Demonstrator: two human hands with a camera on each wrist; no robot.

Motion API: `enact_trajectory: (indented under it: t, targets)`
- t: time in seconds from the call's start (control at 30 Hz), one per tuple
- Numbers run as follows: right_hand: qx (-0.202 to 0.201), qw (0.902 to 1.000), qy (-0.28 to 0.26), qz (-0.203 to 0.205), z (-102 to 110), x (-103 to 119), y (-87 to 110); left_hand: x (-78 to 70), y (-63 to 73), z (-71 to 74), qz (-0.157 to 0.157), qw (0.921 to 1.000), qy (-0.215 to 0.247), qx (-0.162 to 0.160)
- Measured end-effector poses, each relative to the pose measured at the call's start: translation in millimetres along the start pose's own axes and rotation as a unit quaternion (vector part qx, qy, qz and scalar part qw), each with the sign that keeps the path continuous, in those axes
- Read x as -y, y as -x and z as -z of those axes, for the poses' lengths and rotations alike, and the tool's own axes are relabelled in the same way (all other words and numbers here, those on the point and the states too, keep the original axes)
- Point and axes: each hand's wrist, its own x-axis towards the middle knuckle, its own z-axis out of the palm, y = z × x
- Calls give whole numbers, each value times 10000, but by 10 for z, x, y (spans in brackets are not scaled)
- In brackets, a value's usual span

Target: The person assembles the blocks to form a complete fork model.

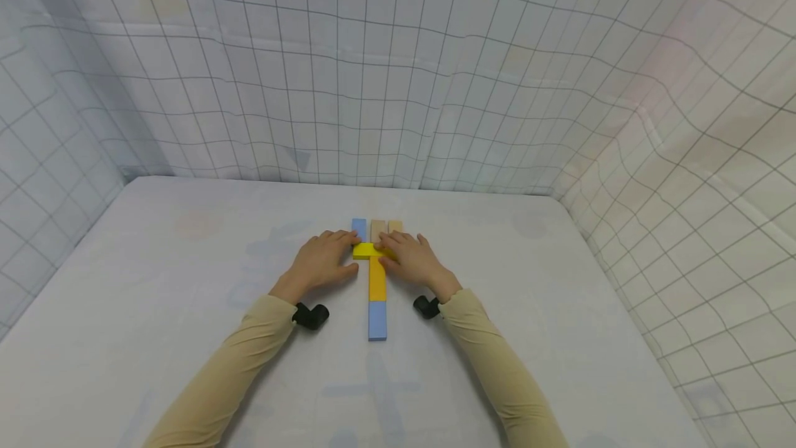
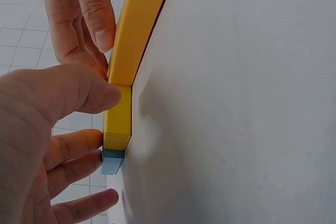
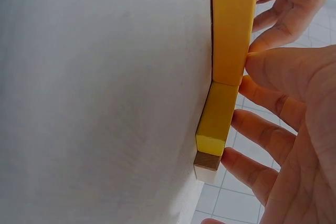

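Note:
Flat blocks lie joined on the white table. A yellow block (image 1: 364,252) runs crosswise, with an orange block (image 1: 377,279) and a light blue block (image 1: 377,321) in line below it. Beyond it lie another blue block (image 1: 358,226), a brown block (image 1: 378,228) and a tan block (image 1: 395,225). My left hand (image 1: 322,258) is at the yellow block's left end, fingertips near the far blue block, fingers loosely extended. My right hand (image 1: 415,259) rests its fingertips over the yellow block's right part, its thumb (image 3: 273,66) beside the orange block.
A white cloth-covered table (image 1: 186,247) surrounds the blocks. White grid-patterned curtains (image 1: 373,75) hang behind the far edge and along both sides. Each wrist carries a small black camera (image 1: 311,316).

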Motion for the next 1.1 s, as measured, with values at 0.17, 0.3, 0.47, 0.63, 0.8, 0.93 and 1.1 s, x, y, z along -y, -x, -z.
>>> enact_trajectory:
  t: [0.17, 0.3, 0.47, 0.63, 0.8, 0.93, 1.1]
  targets:
    - [-3, 10000, 15, -30, -9, -2, -5, -12, -10, 15, 39, 10000, -42, 27]
    - [-14, 10000, 24, -12, -19, -7, -11, -13, -22, 25, 58, 10000, -25, 31]
    - [-41, 10000, -18, 27, -20, -7, -12, 2, -49, 26, 47, 10000, -34, 29]
    - [-34, 10000, -11, 31, -23, -11, -14, -9, -69, 46, 88, 9999, -30, 61]
    - [-53, 10000, -19, 42, -18, -10, -13, -23, -101, 48, 140, 9999, -35, -3]
    - [-39, 10000, -14, 55, -19, -10, -18, -25, -127, 35, 174, 9998, -69, -18]
    - [-21, 10000, 19, 63, -16, -10, -19, -27, -146, 28, 242, 9997, -16, -35]
